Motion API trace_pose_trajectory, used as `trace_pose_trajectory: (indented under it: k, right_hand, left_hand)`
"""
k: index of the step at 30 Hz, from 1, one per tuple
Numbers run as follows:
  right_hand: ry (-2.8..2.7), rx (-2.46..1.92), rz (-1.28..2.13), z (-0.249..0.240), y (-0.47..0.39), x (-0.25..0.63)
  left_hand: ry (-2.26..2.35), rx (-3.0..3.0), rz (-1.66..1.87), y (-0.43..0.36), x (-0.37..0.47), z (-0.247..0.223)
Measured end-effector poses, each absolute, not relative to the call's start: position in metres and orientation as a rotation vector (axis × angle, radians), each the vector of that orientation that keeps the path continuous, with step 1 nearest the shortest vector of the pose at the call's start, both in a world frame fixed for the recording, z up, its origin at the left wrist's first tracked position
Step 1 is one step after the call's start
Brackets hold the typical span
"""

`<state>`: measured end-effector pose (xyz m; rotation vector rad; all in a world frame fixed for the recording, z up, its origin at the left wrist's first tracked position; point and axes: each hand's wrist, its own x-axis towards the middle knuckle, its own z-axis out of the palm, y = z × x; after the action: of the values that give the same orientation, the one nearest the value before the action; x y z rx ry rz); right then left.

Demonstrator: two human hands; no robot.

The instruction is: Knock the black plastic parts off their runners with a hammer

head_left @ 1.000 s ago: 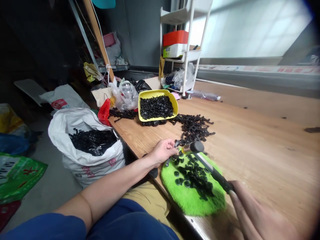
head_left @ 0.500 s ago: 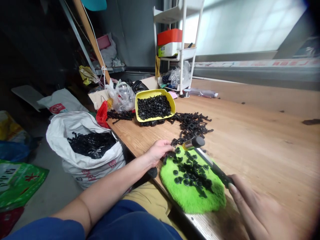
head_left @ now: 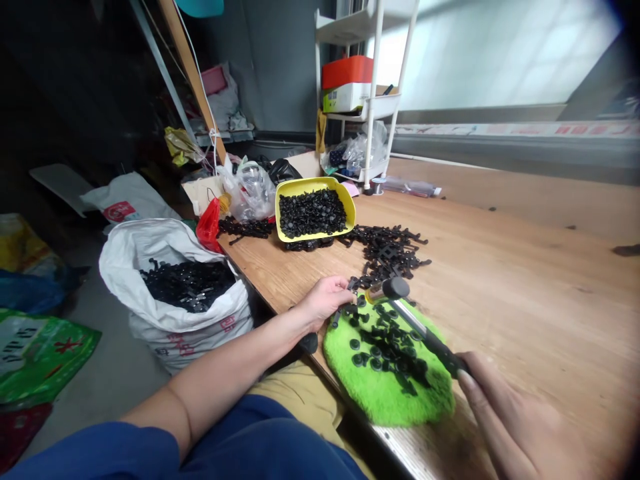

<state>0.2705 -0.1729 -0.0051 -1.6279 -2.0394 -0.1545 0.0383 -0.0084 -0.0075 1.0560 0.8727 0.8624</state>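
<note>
My right hand (head_left: 510, 407) grips the dark handle of a mallet (head_left: 425, 337), which has a yellow and black head. That head hangs over the far edge of a fuzzy green cloth (head_left: 345, 383), close to the fingers of my left hand (head_left: 325, 301). Those fingers are pinched on a small black plastic part (head_left: 351, 299) at the cloth's far left edge, partly hidden by the fingertips. Scattered on the cloth are several black round-headed pieces (head_left: 375, 363). Just beyond the mallet head lies a heap of long black parts (head_left: 395, 253) on the wooden table (head_left: 520, 280).
A yellow tub (head_left: 278, 212) full of small black pieces stands farther back. Left of the table, an open white sack (head_left: 125, 267) holds many black parts. Plastic bags (head_left: 250, 190) and a white shelf rack (head_left: 377, 110) are at the back.
The whole view has shifted slightly, so things appear a little farther right. The mallet head sits slightly farther left relative to the cloth. Both hands keep their grip.
</note>
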Motion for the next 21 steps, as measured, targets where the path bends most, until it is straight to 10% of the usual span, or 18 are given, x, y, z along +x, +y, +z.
trace_pose_trajectory:
  k: [21]
  right_hand:
    - [-2.0, -1.734, -0.095, 0.0, -0.176, 0.258]
  left_hand:
    - [0.825, 1.101, 0.868, -0.006, 0.035, -0.012]
